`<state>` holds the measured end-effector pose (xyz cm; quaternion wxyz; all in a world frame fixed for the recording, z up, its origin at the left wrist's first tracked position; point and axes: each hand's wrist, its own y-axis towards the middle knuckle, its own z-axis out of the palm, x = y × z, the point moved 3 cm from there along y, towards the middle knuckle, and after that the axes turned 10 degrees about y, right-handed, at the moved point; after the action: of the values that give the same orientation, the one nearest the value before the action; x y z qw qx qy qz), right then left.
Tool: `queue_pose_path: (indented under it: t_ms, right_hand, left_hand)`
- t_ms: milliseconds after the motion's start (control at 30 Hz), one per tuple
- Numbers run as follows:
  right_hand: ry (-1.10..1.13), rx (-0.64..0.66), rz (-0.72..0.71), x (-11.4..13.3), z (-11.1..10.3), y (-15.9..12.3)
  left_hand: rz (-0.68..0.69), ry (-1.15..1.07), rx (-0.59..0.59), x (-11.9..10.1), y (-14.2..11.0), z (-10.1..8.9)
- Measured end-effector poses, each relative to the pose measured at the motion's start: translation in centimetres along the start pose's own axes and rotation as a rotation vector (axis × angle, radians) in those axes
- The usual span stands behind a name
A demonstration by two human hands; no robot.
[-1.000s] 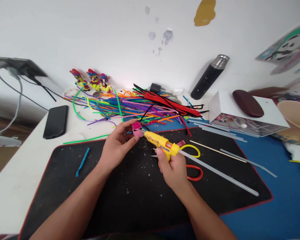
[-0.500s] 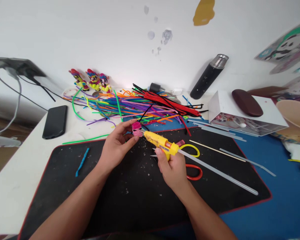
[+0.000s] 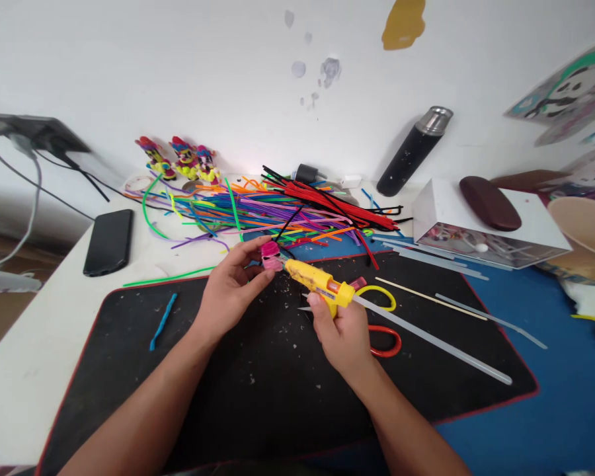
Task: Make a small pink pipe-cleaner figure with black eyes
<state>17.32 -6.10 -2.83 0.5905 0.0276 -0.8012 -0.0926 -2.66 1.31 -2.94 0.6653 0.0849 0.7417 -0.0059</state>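
Between the thumb and fingers of my left hand (image 3: 235, 284) is a small pink piece (image 3: 271, 256), seemingly made of pipe cleaner, with black stems sticking out behind it. My right hand (image 3: 344, 330) is wrapped round the handle of a yellow hot glue gun (image 3: 320, 281). The gun's nozzle meets the right side of the pink piece; whether it touches cannot be made out. A long translucent glue stick (image 3: 436, 340) runs out of the gun's back. Under my right hand lie scissors with one yellow and one red handle loop (image 3: 387, 354), their blades partly hidden.
A black mat (image 3: 258, 403) covers the desk front, with a twisted blue pipe cleaner (image 3: 162, 322) on its left. Behind lies a heap of coloured pipe cleaners (image 3: 287, 205). Around stand a phone (image 3: 109, 242), small figures (image 3: 183, 158), a thermos (image 3: 415, 152) and a white box (image 3: 530, 218).
Almost nothing differs. The pink piece and both hands keep their places, and the whole view has shifted very slightly.
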Motion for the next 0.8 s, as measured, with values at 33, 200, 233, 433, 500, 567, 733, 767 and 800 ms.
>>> queue_pose_path:
  t_ms: [33,200,233,433,500,567,733,767,800]
  right_hand:
    - [-0.003,0.000,-0.003,-0.01,-0.01,0.00]
    - [-0.015,0.010,-0.022,0.10,-0.02,0.07]
    - [-0.015,0.009,-0.023,0.12,-0.03,0.09]
    - [-0.019,-0.003,-0.040,0.25,-0.06,0.20]
    - [-0.022,-0.006,-0.042,0.28,-0.07,0.21]
    - [-0.020,-0.004,-0.038,0.28,-0.07,0.22]
    - [-0.030,-0.013,-0.036,0.21,-0.12,0.21]
    - [-0.032,-0.016,-0.039,0.19,-0.14,0.21]
    - [-0.032,-0.018,-0.041,0.18,-0.15,0.20]
  left_hand:
    - [0.002,-0.002,0.000,0.00,0.00,0.01]
    - [-0.004,-0.008,0.009,0.03,-0.01,0.07]
    - [-0.006,-0.008,0.008,0.04,-0.01,0.07]
    - [-0.002,-0.015,0.004,0.04,-0.01,0.06]
    - [-0.001,-0.011,0.003,0.03,0.00,0.05]
    - [-0.002,-0.005,-0.001,-0.02,0.00,0.04]
    - [-0.005,-0.006,-0.002,-0.10,0.00,0.06]
    - [-0.006,-0.006,0.000,-0.09,-0.01,0.06]
    - [-0.006,-0.004,0.003,-0.06,-0.02,0.06]
